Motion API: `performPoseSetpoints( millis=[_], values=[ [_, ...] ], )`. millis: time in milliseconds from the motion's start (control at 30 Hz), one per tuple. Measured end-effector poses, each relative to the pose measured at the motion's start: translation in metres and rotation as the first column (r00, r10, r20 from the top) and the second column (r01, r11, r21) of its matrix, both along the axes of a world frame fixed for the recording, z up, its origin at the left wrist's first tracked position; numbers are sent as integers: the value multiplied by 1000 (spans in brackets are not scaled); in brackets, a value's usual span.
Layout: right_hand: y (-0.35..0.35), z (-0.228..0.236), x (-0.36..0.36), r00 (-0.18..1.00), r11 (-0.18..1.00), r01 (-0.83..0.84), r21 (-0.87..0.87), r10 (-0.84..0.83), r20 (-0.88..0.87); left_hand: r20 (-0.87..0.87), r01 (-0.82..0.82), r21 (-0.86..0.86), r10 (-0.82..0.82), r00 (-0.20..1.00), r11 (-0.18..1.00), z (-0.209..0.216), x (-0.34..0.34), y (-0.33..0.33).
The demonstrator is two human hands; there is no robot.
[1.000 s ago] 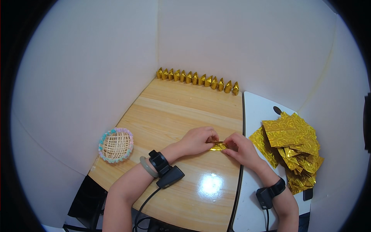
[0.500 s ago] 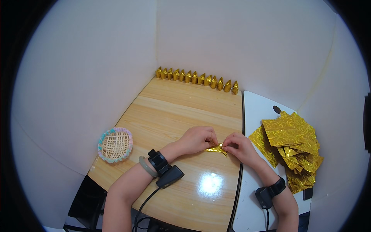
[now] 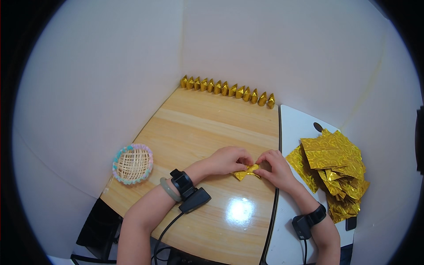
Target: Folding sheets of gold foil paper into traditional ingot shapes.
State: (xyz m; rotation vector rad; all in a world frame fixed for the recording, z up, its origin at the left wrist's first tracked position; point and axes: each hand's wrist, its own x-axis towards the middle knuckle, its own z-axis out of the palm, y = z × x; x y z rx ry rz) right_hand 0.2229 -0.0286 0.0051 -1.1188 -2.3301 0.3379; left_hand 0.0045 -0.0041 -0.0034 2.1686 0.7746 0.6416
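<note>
1. Gold foil paper (image 3: pixel 246 172), partly folded, lies low on the wooden table (image 3: pixel 207 128), near its right edge, between your two hands.
2. Your wooden table meets a white board (image 3: pixel 289 132) on the right; the seam runs just beside your right hand.
3. Behind your hands the wood is open up to the row of folded gold pieces (image 3: pixel 227 89), which stands along the far edge by the wall.
4. At the left edge you have a small woven basket (image 3: pixel 132 163), well apart from your hands.
5. On the white board, the pile of gold foil sheets (image 3: pixel 335 170) lies near your right hand.
6. Your left hand (image 3: pixel 227 160) has its fingers curled and pinches the left end of the paper.
7. Your right hand (image 3: pixel 274 168) also has curled fingers and pinches the right end; both hands are close together.
</note>
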Motion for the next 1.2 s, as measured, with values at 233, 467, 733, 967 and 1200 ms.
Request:
performPoseSetpoints(
  millis=[233, 467, 733, 967, 1200],
  values=[
    [-5, 4, -6, 998, 983, 0, -182, -13, -68, 1, -42, 128, 43, 999, 991, -1, 0, -1],
    [-8, 1, -8, 868, 871, -141, -470, -120, -483, 206, -1, -258, 57, 977, 966, 1, 4, -3],
    [-13, 13, -8, 859, 763, -122, -635, -240, -453, 314, 102, -403, 33, 949, 910, -3, 4, 3],
    [-16, 15, -10, 934, 899, -56, -435, -107, -340, 429, 197, -486, 37, 902, 851, -5, 5, 2],
    [-10, 5, -10, 860, 825, -88, -559, -220, -461, 565, 144, -508, 202, 800, 849, 2, 2, 3]
  ],
)
